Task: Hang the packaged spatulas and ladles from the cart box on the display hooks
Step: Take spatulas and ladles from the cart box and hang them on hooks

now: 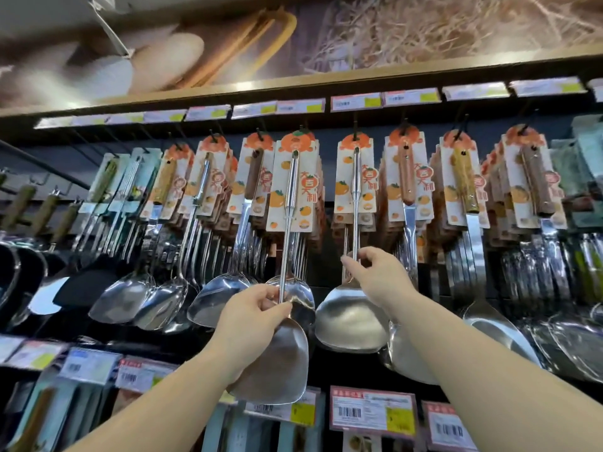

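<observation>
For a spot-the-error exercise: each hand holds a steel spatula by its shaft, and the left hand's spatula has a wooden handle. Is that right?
Not quite. In the head view the left hand holds a spatula with an all-steel handle, not wooden. The rest stands: the right hand holds the other spatula by its shaft.

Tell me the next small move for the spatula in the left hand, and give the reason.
Probably lift it slightly and slide its card further onto the hook. The left hand grips the steel spatula by the shaft, and its orange card sits in front of the other cards on that hook. The right hand holds the neighbouring spatula aside.
</observation>
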{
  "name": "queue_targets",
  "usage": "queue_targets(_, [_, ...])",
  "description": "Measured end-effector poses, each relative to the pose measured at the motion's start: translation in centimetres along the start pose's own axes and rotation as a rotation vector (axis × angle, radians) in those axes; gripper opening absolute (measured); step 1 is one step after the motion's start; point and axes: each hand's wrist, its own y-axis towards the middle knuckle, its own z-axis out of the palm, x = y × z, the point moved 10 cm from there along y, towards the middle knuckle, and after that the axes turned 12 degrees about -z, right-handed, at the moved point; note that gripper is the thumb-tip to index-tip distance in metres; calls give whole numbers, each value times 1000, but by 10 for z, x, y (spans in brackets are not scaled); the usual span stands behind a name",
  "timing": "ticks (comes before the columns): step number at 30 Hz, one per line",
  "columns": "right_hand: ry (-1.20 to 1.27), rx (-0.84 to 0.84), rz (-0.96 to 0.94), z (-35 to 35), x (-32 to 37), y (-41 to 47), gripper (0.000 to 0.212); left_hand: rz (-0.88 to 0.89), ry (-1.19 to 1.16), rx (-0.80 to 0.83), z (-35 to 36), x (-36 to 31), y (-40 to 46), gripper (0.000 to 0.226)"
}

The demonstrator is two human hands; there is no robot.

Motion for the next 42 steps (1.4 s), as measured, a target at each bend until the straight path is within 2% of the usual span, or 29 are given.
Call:
queue_targets(2, [-63,-79,19,-10,-2,-3,39,8,-8,22,4,-2,1,13])
queue_targets(5, [-77,-265,-72,-33,15,-19,19,39,-21,52,13,-8,5,16])
queue_targets(7, [51,-195,-82,-24,18,-27,12,43,-26,66,22,-11,11,9])
queue_targets(10, [320,126,51,18,14,-48,7,48,-62,83,38,-17,23,11])
queue_targets(12, [380,214,83,30,11,-58,9,54,-65,95,50,-23,31,18])
queue_targets(19, [160,55,-42,2,0,-47,22,56,-48,132,83,-43,44,22])
queue_targets(22, [163,34,-24,-6,-3,-46,22,69,-31,119,88,-50,40,33])
queue_targets(26, [139,11,-28,-10,-6,-48,22,109,-5,105,93,-49,38,25])
queue_targets(31, [121,-7,-31,-12,-16,-52,24,197,59,90,98,-55,34,28])
queue_targets(34, [135,-4,-16,-15,-15,-51,24,177,67,123,104,-57,36,34])
queue_targets(38, [165,0,3,-17,-12,-49,25,137,22,117,106,-58,41,14])
queue_targets(42, [184,18,23,-16,-8,-47,25,81,-10,165,108,-52,48,14])
